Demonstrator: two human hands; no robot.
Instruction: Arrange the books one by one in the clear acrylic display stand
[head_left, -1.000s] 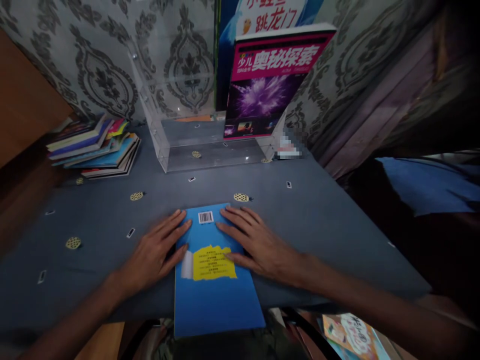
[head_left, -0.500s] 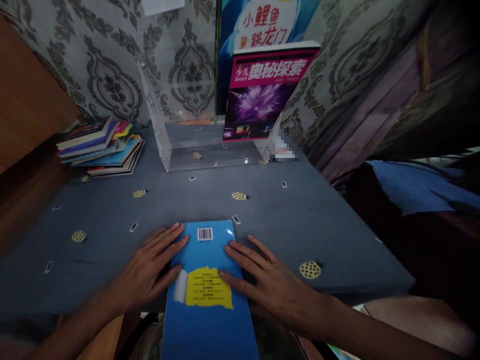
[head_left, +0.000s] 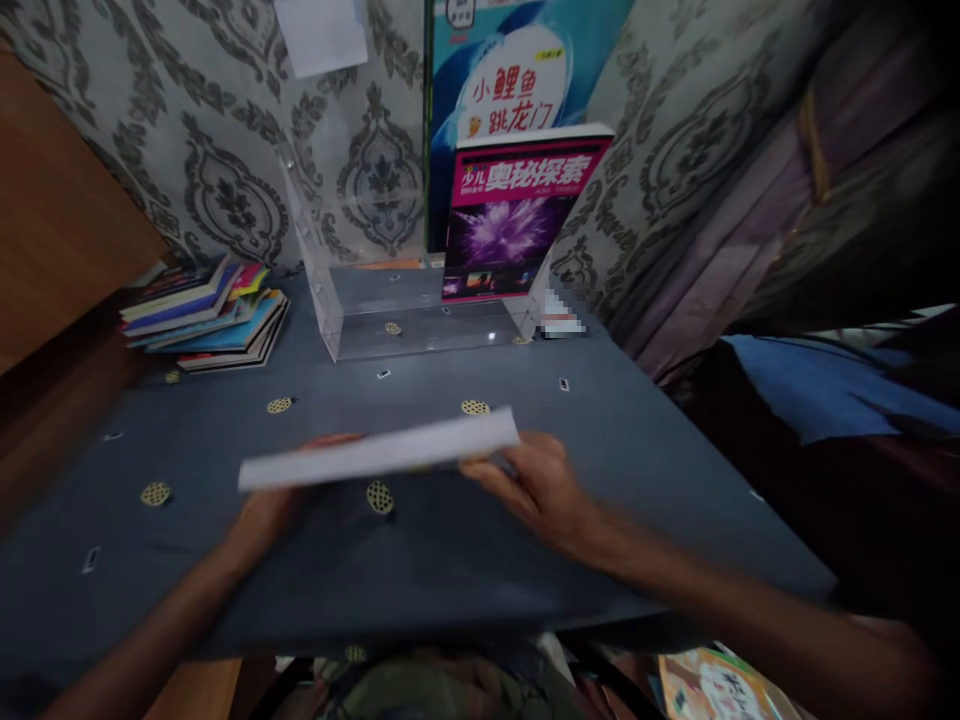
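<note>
I hold a thin book (head_left: 382, 452) edge-on above the dark cloth-covered table (head_left: 600, 450); only its white page edge shows. My left hand (head_left: 262, 505) grips its left end from below, fingers mostly hidden behind the book. At the book's right end, my right hand (head_left: 536, 490) is closed on it. A clear acrylic stand (head_left: 352, 300) sits at the back of the table. In the stand, a pink and purple book (head_left: 510, 215) stands upright in front of a taller blue book (head_left: 517, 70).
A stack of several books (head_left: 210, 315) lies at the table's back left. Small round yellow markers (head_left: 279, 405) and tiny tags dot the cloth. Patterned wallpaper is behind; a wooden panel (head_left: 52, 230) stands at left. Blue cloth (head_left: 840, 385) lies at right.
The blue book lay flat under both my open hands at the table's near edge. It is now lifted off the cloth, turned edge-on and gripped at both ends.
</note>
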